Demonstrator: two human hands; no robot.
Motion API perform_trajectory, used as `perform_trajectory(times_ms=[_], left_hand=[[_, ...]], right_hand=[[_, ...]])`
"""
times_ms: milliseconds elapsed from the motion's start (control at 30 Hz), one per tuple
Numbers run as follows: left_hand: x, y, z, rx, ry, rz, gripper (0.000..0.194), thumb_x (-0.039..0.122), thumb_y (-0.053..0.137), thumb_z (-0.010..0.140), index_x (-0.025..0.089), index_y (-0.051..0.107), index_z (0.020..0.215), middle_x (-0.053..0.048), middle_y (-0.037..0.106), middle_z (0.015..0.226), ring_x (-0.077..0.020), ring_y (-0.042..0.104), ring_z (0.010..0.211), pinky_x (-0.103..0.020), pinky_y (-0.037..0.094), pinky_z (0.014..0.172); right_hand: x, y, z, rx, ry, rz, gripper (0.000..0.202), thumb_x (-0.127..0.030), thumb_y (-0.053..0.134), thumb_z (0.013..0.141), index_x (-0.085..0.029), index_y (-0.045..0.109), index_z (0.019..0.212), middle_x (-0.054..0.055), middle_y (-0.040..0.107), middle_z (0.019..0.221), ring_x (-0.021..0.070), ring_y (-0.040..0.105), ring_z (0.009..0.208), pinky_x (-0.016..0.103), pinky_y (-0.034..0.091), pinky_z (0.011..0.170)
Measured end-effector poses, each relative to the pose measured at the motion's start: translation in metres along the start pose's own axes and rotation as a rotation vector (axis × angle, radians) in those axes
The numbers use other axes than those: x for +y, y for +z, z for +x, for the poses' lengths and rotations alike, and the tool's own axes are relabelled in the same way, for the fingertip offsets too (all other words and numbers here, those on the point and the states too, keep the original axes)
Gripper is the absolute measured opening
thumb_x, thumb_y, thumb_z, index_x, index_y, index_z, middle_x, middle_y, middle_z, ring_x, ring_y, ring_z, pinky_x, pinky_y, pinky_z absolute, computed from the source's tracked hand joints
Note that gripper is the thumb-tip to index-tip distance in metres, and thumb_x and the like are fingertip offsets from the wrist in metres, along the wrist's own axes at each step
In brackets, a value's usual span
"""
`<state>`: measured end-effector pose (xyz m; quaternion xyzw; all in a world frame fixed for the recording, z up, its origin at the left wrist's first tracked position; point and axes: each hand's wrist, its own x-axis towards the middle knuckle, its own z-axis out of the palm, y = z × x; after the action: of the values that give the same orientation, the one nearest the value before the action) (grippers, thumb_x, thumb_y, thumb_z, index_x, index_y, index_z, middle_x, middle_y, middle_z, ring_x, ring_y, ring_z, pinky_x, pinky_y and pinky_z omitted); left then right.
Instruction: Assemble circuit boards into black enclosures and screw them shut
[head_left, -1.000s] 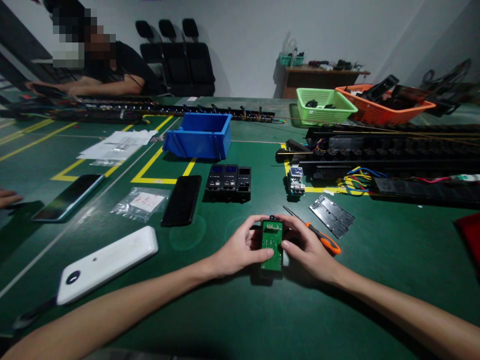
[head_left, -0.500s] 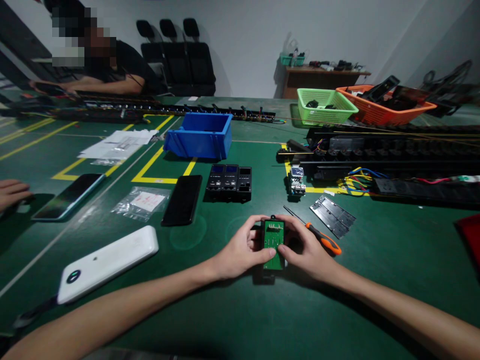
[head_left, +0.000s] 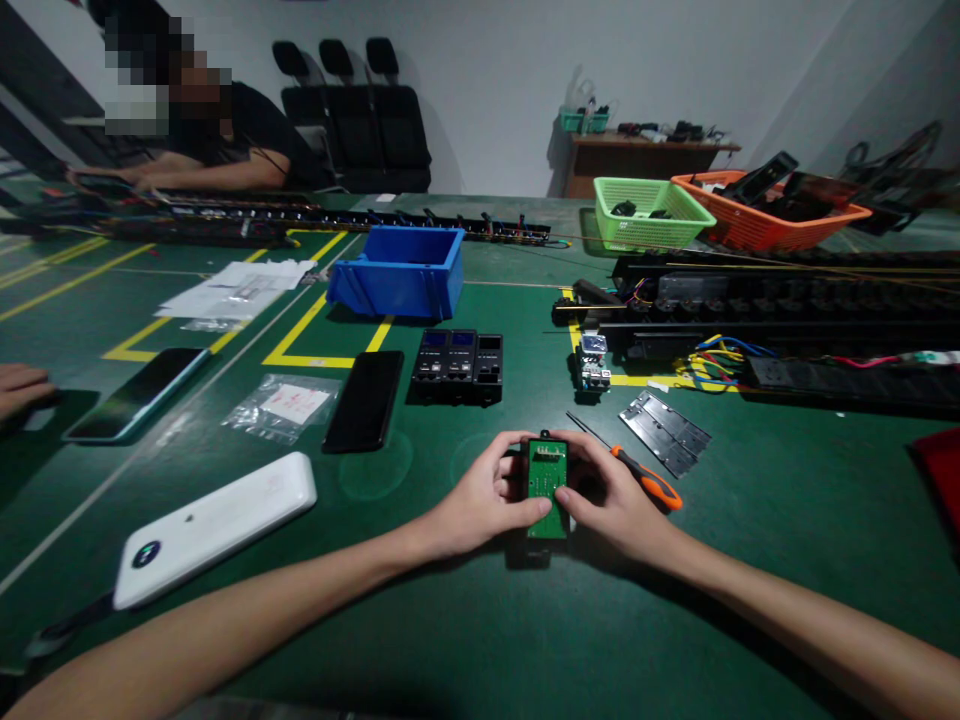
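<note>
Between both hands is a small green circuit board [head_left: 548, 472] in a dark frame, its pin header toward the far end. My left hand [head_left: 484, 500] grips its left edge with the thumb on the board's face. From the other side my right hand [head_left: 611, 500] closes on it, thumb also pressing the face; most fingers are hidden behind. Beside the right hand lies a screwdriver [head_left: 651, 480] with an orange and black handle. A black plate [head_left: 664, 432] rests past it. Beyond the hands sit a black module with small screens [head_left: 458, 366] and a small board assembly [head_left: 593, 362].
To the left lie a black phone [head_left: 364, 401], a plastic bag [head_left: 281, 405], a white power bank [head_left: 217, 528] and another phone [head_left: 139, 395]. A blue bin [head_left: 401, 272] stands farther back. Black rails with wires [head_left: 750, 300] run along the right. A co-worker [head_left: 247, 140] sits at far left.
Both hands keep their grip, and the circuit board stays almost still. At the left edge, another person's hand has shifted slightly.
</note>
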<state>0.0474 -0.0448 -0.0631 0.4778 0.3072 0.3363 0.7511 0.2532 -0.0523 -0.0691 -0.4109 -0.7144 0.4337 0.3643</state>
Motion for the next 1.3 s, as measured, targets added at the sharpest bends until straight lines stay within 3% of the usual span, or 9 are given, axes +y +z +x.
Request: perform_trajectory(times_ms=[1300], left_hand=[[0.0025, -0.0028, 0.0005, -0.032, 0.007, 0.021, 0.061, 0.024, 0.074, 0.077, 0.021, 0.039, 0.128, -0.010, 0.060, 0.117, -0.0249, 0.060, 0.112, -0.040, 0.048, 0.095]], right_hand=[[-0.0004, 0.0000, -0.0006, -0.008, 0.003, 0.005, 0.048, -0.032, 0.061, 0.089, -0.023, 0.044, 0.134, 0.009, 0.059, 0.123, 0.0244, 0.058, 0.111, 0.039, 0.049, 0.093]])
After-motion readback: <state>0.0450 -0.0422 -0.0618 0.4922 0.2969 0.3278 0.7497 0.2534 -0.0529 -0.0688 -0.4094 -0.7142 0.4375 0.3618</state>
